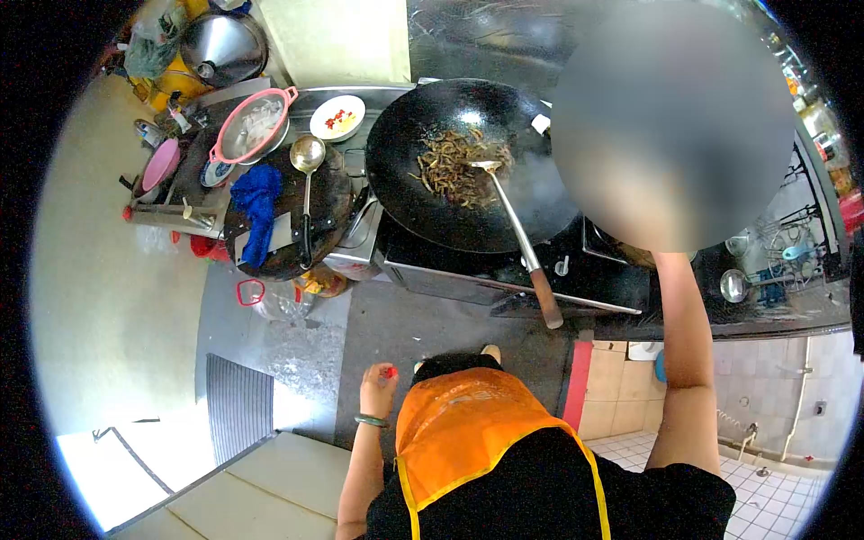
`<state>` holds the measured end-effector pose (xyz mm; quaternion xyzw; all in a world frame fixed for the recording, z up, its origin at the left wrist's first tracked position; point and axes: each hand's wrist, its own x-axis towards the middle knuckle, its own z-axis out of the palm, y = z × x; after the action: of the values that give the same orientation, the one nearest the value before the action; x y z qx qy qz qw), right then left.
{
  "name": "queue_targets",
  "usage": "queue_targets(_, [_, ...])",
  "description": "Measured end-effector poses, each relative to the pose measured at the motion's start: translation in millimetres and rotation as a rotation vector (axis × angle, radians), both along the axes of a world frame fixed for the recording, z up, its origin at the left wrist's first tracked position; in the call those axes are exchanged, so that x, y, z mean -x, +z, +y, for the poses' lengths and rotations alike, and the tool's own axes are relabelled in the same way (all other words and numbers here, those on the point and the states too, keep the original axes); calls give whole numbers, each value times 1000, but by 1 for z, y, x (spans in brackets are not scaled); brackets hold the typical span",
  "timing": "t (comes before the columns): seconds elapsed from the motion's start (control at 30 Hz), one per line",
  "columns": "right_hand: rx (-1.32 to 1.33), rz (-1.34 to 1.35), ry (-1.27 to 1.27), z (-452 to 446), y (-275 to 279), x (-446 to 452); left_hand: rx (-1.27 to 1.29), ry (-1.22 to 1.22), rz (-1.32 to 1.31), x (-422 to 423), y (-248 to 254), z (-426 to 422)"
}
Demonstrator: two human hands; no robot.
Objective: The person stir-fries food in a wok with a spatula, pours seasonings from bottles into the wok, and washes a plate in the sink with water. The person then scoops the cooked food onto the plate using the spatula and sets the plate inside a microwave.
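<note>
My left hand (pixel 379 391) is low beside the orange apron (pixel 477 414), its fingers closed around a small red object (pixel 388 372). My right arm reaches forward to the right of the wok, and a grey blur covers the right hand. Brown strips of food (pixel 459 171) lie in the large black wok (pixel 405 216) on the stove. A spatula (pixel 517 225) rests in the wok, its wooden handle over the stove's front edge. Left of the wok, a ladle (pixel 307 180) lies on a round board (pixel 337 202) beside a blue cloth (pixel 257 207).
A white bowl (pixel 337 119) with red and yellow pieces and a pink-rimmed colander (pixel 254 126) stand at the back left. A metal funnel (pixel 223 49) is behind them. Another ladle (pixel 734 286) lies at the right. Bottles line the far right edge.
</note>
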<state>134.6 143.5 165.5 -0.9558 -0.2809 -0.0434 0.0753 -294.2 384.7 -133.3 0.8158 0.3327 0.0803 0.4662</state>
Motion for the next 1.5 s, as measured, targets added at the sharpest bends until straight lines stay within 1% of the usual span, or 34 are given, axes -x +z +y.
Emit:
queue_targets(0.13, [-8,-27,31,16,1,2,19,25,81,0,11,-1])
queue_targets(0.17, [56,14,9,24,4,4,9,16,49,2,7,0])
queue_targets(0.23, [-18,-18,31,33,2,3,-11,-4,-18,4,0,1])
queue_targets(0.27, [-53,-35,44,36,1,2,18,17,-11,5,-3,0])
queue_targets(0.4, [32,13,90,54,4,-1,115,88,36,-2,14,0])
queue_targets(0.43, [-29,-10,92,56,0,-5,138,101,52,-4,18,-1])
queue_targets(0.53, [-44,-26,93,62,-2,-9,208,151,72,-11,44,-2])
queue_targets(0.57, [-17,-15,73,66,0,-7,185,142,45,-9,39,0])
queue_targets(0.67, [-78,-11,45,65,-5,-8,143,128,-39,-7,25,8])
queue_targets(0.73, [68,54,84,63,-1,-8,143,144,-91,-13,37,15])
queue_targets(0.77, [65,57,77,61,-2,-7,73,133,-54,-15,46,17])
queue_targets(0.87, [82,63,77,58,0,-5,46,136,-33,-19,50,27])
queue_targets(0.9, [88,67,81,58,1,-4,-33,86,-48,-23,55,30])
queue_targets(1.0, [26,105,40,65,5,6,-15,78,-81,-32,70,30])
queue_targets(1.03, [-59,93,60,64,-1,2,18,94,-100,-35,71,29])
queue_targets(1.1, [35,79,115,66,-2,0,82,133,-137,-38,74,26])
queue_targets(1.13, [80,73,140,68,-3,1,72,121,-143,-39,75,27])
queue_targets(1.27, [-97,34,87,71,-9,0,42,90,-158,-48,83,28])
queue_targets(1.3, [-59,74,97,71,-8,-1,31,86,-157,-50,87,30])
queue_targets(1.4, [10,49,86,69,-8,-1,41,74,-167,-53,97,35])
queue_targets(1.5, [67,68,99,63,-6,-2,151,91,-136,-57,110,35])
